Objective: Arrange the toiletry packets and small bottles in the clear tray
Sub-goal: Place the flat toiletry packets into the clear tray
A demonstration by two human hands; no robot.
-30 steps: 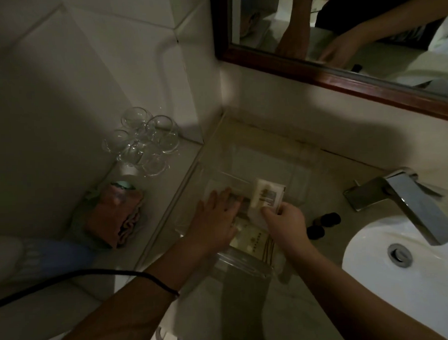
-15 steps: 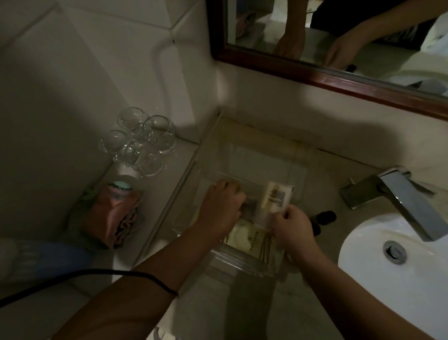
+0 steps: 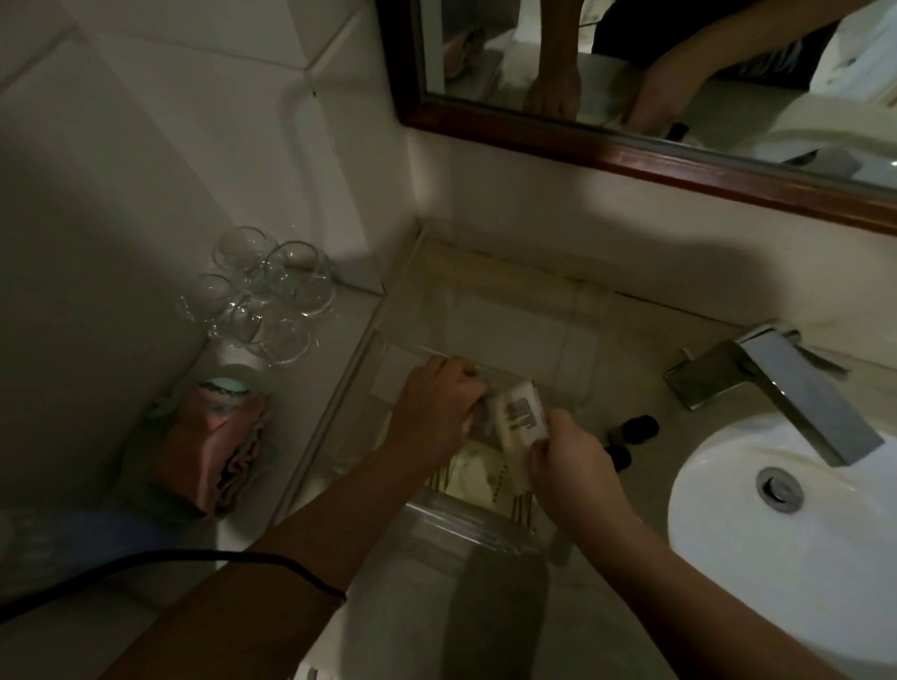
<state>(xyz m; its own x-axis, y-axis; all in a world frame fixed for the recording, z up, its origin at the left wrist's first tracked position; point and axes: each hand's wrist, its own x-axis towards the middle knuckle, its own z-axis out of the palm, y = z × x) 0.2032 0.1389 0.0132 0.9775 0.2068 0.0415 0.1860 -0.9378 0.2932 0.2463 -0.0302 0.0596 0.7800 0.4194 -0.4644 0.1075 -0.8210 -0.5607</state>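
A clear tray (image 3: 501, 535) stands on the dim vanity counter left of the sink. Inside it lie beige toiletry packets (image 3: 481, 479) with dark print. My right hand (image 3: 570, 463) pinches the lower edge of a white packet (image 3: 519, 416) with a barcode-like label, held tilted over the tray. My left hand (image 3: 434, 410) reaches into the tray's far part, fingers curled against the packet's left edge; what it grips is hidden. Two small bottles with dark caps (image 3: 640, 428) lie on the counter just right of the tray.
A white sink (image 3: 815, 539) with a chrome faucet (image 3: 777, 382) fills the right. Several upturned clear glasses (image 3: 265, 301) and a pink cloth bundle (image 3: 214, 442) sit on the left ledge. A wood-framed mirror (image 3: 633, 151) hangs behind. A black cable (image 3: 189, 559) crosses my left forearm.
My right hand has drawn the white packet slightly left and lower toward my left hand. My left hand has curled its fingers and shifted up to meet the packet.
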